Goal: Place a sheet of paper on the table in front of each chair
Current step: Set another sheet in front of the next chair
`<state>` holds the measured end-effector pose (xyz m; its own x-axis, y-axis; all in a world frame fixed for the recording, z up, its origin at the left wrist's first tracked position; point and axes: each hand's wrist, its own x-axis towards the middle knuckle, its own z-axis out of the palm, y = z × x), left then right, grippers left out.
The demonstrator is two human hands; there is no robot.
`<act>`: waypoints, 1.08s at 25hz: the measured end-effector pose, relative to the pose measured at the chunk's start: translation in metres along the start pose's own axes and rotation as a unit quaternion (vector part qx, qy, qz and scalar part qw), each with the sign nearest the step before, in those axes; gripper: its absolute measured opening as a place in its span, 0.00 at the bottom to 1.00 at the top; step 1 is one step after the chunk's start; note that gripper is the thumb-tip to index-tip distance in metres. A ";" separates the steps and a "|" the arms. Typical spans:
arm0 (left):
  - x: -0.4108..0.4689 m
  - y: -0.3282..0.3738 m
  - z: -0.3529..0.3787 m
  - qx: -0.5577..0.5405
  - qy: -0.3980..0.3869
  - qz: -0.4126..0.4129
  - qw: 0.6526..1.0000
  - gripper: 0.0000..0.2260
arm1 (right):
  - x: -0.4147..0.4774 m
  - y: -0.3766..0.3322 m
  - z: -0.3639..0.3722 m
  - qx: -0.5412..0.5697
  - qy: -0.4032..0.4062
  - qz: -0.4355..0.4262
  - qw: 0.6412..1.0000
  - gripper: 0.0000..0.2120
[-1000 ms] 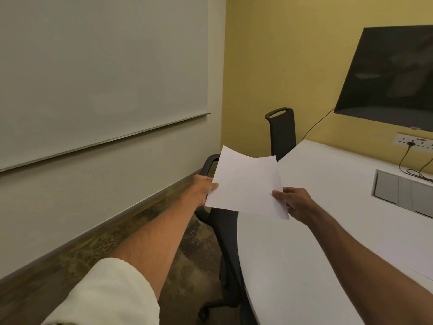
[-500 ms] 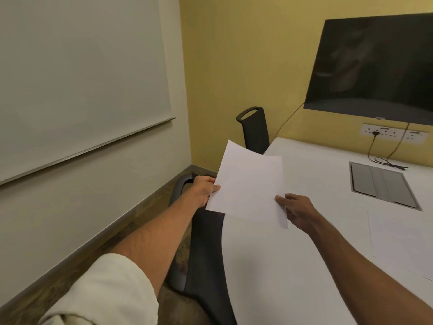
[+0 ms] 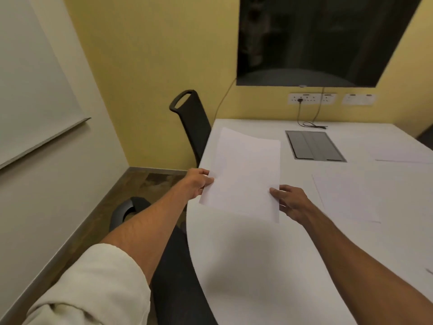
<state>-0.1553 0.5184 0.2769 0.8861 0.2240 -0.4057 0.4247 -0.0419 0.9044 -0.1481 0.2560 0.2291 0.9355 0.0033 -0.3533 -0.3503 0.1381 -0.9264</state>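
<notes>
At frame centre, the left hand (image 3: 198,181) pinches the left edge of a sheet of paper (image 3: 246,174) and the right hand (image 3: 290,201) pinches its lower right corner. The sheet hangs above the white tabletop (image 3: 257,266), its long axis running away toward the yellow wall (image 3: 164,55).

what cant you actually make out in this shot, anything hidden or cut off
- Near chair, head view: mostly covered by the left forearm and the table edge.
- Far chair: seat hidden behind the table.
- Sheet at far right: cut off by the frame edge.
- Held sheet: whether it touches the table is unclear.
- Left hand and right hand: fingers under the paper hidden.
</notes>
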 end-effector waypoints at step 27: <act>0.172 -0.159 0.085 0.325 -0.339 0.005 0.883 0.10 | -0.020 0.227 0.006 0.043 0.369 0.160 0.915 0.08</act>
<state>-0.0548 0.4809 0.0521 0.7043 -0.4051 -0.5830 0.2366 -0.6403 0.7308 -0.2459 0.2929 0.0272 0.4891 -0.6083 -0.6251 -0.5664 0.3236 -0.7580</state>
